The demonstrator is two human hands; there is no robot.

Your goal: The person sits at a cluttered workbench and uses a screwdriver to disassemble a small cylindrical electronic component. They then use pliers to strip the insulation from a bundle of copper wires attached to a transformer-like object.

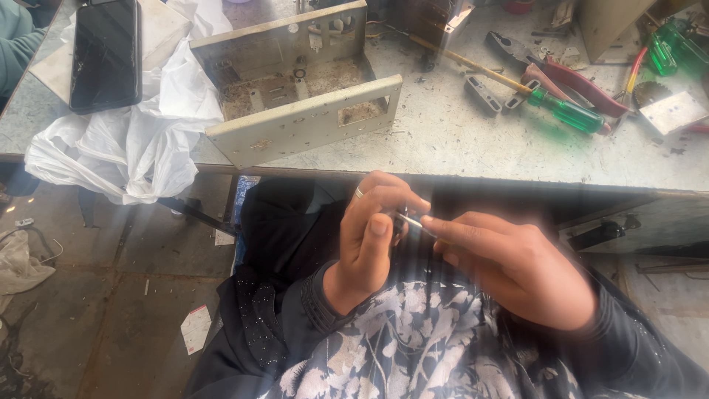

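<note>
A scuffed grey tabletop point(473, 140) carries an open metal chassis point(295, 81) at centre, a white plastic bag point(140, 140) and dark phone point(107, 52) far left, and a green-handled screwdriver point(569, 112) and red pliers point(576, 81) right. Near, over the lap and stained concrete floor point(111, 295), the left hand point(369, 240) curls closed around a small part I cannot make out; the right hand point(517, 266) pinches a thin metal pin point(413, 222) against it.

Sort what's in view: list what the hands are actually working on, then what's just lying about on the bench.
In hand:
- left hand, curled around a small part, mostly hidden
- right hand, pinching a thin metal tool whose tip meets that part

Lying about:
- open metal chassis
- green-handled screwdriver
- red-handled pliers
- black phone
- white plastic bag
</note>
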